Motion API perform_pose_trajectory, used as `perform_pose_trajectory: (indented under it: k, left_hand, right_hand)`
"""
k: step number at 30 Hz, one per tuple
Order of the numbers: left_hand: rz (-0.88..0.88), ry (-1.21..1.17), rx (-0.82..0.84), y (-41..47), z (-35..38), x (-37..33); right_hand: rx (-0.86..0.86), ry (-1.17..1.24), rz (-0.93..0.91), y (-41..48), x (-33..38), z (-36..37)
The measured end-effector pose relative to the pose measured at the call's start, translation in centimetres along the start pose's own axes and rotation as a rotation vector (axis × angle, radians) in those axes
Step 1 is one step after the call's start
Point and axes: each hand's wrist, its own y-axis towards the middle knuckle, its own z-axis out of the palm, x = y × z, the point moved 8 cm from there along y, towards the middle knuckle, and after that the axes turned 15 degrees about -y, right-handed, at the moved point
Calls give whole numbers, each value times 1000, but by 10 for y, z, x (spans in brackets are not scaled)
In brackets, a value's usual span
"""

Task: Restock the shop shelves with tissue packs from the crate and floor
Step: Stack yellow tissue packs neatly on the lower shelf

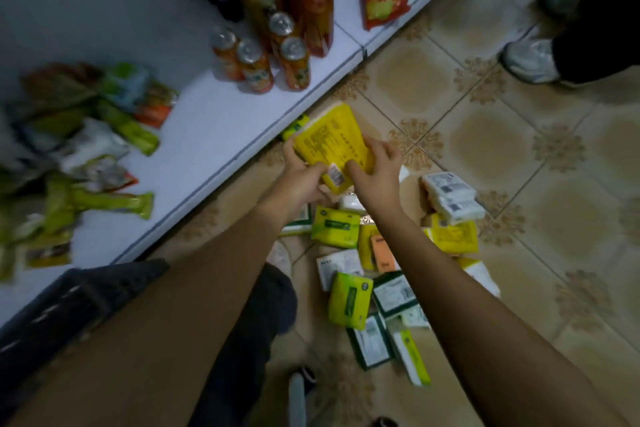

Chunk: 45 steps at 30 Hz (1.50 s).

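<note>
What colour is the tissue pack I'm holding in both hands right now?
Bright yellow tissue pack, with small dark print, seen in the head view, held by left hand and right hand.

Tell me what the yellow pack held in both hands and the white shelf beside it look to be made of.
Yellow pack: thin printed plastic film with a slight sheen. Its corners are soft and rounded, so the contents are likely tissue. White shelf: smooth and matt with a thin straight front edge. It is probably painted metal, though laminated board cannot be excluded.

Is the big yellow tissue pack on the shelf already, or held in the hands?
Held: left hand and right hand grip the pack over the floor, beside the shelf.
</note>
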Motion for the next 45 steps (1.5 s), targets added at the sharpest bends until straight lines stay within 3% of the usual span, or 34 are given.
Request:
perform_pose_trajectory:
  k: [8, 17, 24, 29, 34, 39, 45]
  left_hand:
    - [279, -235, -12, -207, -47, -120]
    - [622, -539, -137, -400, -142, -199]
    - [830, -457, -240, -513, -231, -226]
    - [962, -448, -369, -550, -290, -241]
    - [1015, -233, -426, -560, -325, -256]
    - [986, -169, -445, -545, -344, -287]
    - [996, 50, -639, -508, -378, -345]
  right_hand:
    - [-61, 134, -392, -161, 157, -92]
    - [-170, 262, -764, -331, 303, -124]
    - [17, 235, -926, -424, 393, -93]
    - [52, 301, -1039, -464, 439, -66]
    - [106, 319, -1116, -477, 465, -35]
    - [142, 273, -1083, -453, 493, -11]
    - [59, 142, -1147, -410, 553, 16]
